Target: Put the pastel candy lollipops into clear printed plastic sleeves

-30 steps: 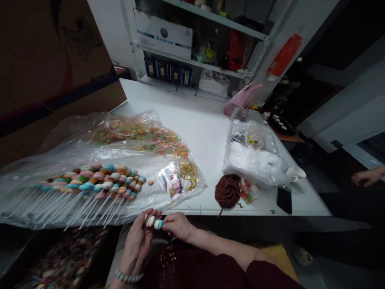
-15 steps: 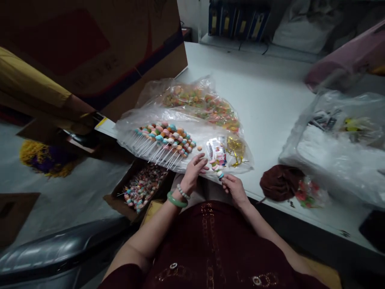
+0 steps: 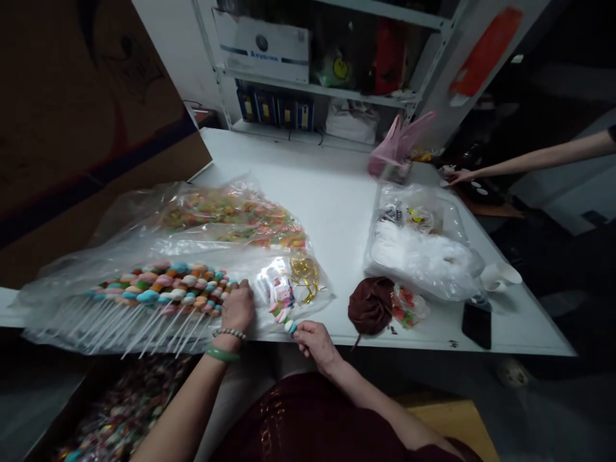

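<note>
My right hand (image 3: 315, 343) pinches the lower end of a short candy skewer (image 3: 283, 316) with pink, green, white and blue pieces, which slants up and left over the table edge. My left hand (image 3: 239, 309), wearing a bead bracelet and a green bangle, is lowered at the right end of a pile of marshmallow-like candy skewers (image 3: 178, 282). Its fingers curl down, and whatever lies under them is hidden. White sticks point toward me from the pile, which rests on clear plastic (image 3: 120, 247). Shiny printed packets (image 3: 279, 285) and gold twist ties (image 3: 304, 279) lie just beyond the skewer.
Behind the pile are bagged colourful candies (image 3: 231, 215). A large carton (image 3: 158, 154) stands left, and a box of wrapped sweets (image 3: 129, 404) sits below. Rightward are a brown cloth (image 3: 370, 305), a plastic-wrapped bundle (image 3: 418, 250) and a phone (image 3: 476, 324). Another person's hand (image 3: 462, 176) reaches in far right.
The view has swung right and up. My left hand has gone from spread fingers beside the pile to curled fingers at its right end. My right hand keeps the candy skewer.
</note>
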Action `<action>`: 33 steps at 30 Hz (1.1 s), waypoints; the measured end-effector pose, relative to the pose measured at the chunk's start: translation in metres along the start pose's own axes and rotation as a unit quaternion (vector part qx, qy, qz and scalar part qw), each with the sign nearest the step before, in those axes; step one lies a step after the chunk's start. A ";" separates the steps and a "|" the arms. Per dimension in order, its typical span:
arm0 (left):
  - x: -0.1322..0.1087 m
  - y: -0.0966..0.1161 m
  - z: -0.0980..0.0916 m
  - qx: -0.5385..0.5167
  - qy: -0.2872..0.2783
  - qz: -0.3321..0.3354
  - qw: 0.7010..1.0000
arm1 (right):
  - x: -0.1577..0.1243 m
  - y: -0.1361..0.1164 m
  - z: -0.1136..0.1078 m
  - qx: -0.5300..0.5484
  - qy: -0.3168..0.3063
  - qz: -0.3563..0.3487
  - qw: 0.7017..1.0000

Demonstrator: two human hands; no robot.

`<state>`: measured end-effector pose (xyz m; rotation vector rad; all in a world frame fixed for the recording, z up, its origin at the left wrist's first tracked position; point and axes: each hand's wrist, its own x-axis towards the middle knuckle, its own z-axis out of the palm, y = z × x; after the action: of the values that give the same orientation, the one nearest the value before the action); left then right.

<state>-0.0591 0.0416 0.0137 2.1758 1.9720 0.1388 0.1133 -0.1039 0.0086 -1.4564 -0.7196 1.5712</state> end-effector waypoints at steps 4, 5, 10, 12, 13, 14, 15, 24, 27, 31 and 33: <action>-0.001 -0.008 0.002 -0.061 0.015 -0.028 0.998 | -0.002 -0.002 0.006 -0.004 -0.020 0.005 1.000; -0.002 -0.009 0.002 -0.085 0.021 -0.033 0.996 | -0.003 -0.003 0.007 -0.005 -0.024 0.005 1.000; -0.019 -0.005 -0.008 -0.398 0.009 -0.116 0.910 | -0.006 -0.007 0.006 -0.039 -0.009 -0.001 0.999; -0.035 -0.001 -0.015 -0.569 -0.075 -0.154 0.804 | -0.005 -0.008 0.006 -0.089 0.016 -0.019 0.996; -0.043 0.001 -0.019 -0.625 -0.112 -0.160 0.756 | -0.005 -0.009 0.007 -0.118 0.027 -0.032 0.992; -0.051 0.002 -0.022 -0.658 -0.134 -0.161 0.723 | -0.004 -0.009 0.009 -0.148 0.032 -0.044 0.987; -0.058 0.003 -0.024 -0.678 -0.143 -0.159 0.703 | -0.004 -0.009 0.011 -0.176 0.033 -0.056 0.982; -0.069 -0.023 -0.014 -0.755 -0.074 -0.231 0.609 | -0.001 -0.003 0.025 -0.182 -0.014 -0.054 0.982; -0.078 -0.019 -0.020 -0.745 -0.116 -0.186 0.630 | -0.006 -0.006 0.024 -0.174 -0.006 -0.060 0.983; -0.078 -0.020 -0.016 -0.783 -0.133 -0.160 0.586 | -0.003 -0.003 0.022 -0.164 -0.019 -0.068 0.984; -0.077 -0.028 -0.009 -0.810 -0.149 -0.164 0.544 | 0.000 0.002 0.021 -0.156 -0.036 -0.045 0.986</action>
<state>-0.0958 -0.0314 0.0219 0.4712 0.9377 0.9579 0.0927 -0.1020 0.0106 -1.5720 -1.0983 1.4956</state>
